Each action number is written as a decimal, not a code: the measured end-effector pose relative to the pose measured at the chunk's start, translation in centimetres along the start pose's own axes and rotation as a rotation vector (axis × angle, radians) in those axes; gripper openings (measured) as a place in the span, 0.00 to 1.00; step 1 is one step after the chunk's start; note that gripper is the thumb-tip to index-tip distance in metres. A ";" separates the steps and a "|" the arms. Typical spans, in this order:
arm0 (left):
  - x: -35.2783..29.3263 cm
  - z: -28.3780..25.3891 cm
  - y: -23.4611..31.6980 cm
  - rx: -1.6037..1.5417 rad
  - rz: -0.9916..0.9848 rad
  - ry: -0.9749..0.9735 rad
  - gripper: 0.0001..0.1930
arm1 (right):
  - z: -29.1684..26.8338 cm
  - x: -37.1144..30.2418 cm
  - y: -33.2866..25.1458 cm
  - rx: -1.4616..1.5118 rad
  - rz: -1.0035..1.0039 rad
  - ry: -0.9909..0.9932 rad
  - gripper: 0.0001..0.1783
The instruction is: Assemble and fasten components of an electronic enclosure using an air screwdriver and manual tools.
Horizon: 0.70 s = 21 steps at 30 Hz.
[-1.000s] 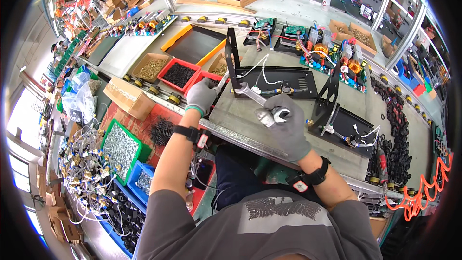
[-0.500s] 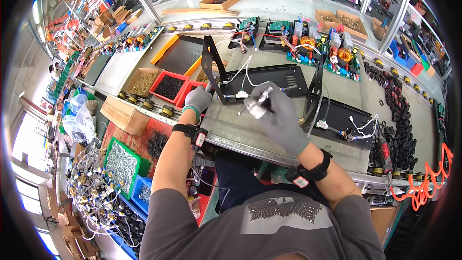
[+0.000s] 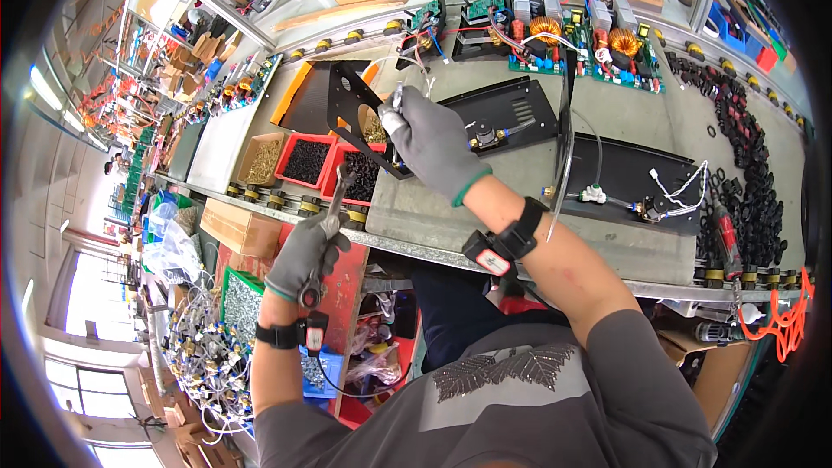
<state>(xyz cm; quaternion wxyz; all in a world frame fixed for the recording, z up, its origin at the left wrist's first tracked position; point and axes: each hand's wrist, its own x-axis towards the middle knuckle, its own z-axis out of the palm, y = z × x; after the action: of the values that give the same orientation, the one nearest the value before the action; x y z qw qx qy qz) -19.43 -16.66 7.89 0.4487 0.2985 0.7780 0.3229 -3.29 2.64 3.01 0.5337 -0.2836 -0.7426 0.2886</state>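
Note:
My left hand [image 3: 305, 258], in a grey glove, is closed around a metal wrench [image 3: 334, 208]. The wrench's open jaw points up toward the small red bins and its ring end shows below my fingers. Also gloved, my right hand [image 3: 433, 143] reaches to the upright end plate [image 3: 347, 100] of a black metal chassis [image 3: 511, 108]. Its fingers are pinched around something small and silvery that I cannot make out. A small valve-like fitting [image 3: 485, 136] with a clear tube lies on the chassis base, partly behind that hand.
A second black chassis [image 3: 628, 169] with tubing and white wires lies at right. Green circuit boards [image 3: 546, 43] with copper coils line the back. Red bins [image 3: 305, 160] of black parts stand left. A red power screwdriver [image 3: 726, 238] lies beside heaped black parts [image 3: 754, 182].
My left hand has drawn back from the bins toward me, and the wrench now shows clearly. My right hand has moved left and away from me to the upright plate. The view has shifted.

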 end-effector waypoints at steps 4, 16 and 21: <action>-1.6 1.0 0.7 -0.033 -0.132 0.012 0.20 | 1.4 1.5 0.9 -0.074 0.083 -0.121 0.14; -0.4 1.7 1.9 0.067 -0.117 -0.090 0.15 | 4.4 4.2 0.5 -0.041 0.276 -0.315 0.18; -0.1 1.3 2.5 0.102 -0.107 -0.168 0.18 | 5.5 4.7 0.9 0.006 0.312 -0.258 0.18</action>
<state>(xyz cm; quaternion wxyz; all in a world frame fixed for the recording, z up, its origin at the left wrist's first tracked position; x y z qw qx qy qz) -17.79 -14.91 9.35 0.5130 0.3051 0.7680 0.2322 -9.75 5.99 3.85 0.3835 -0.3543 -0.7510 0.4041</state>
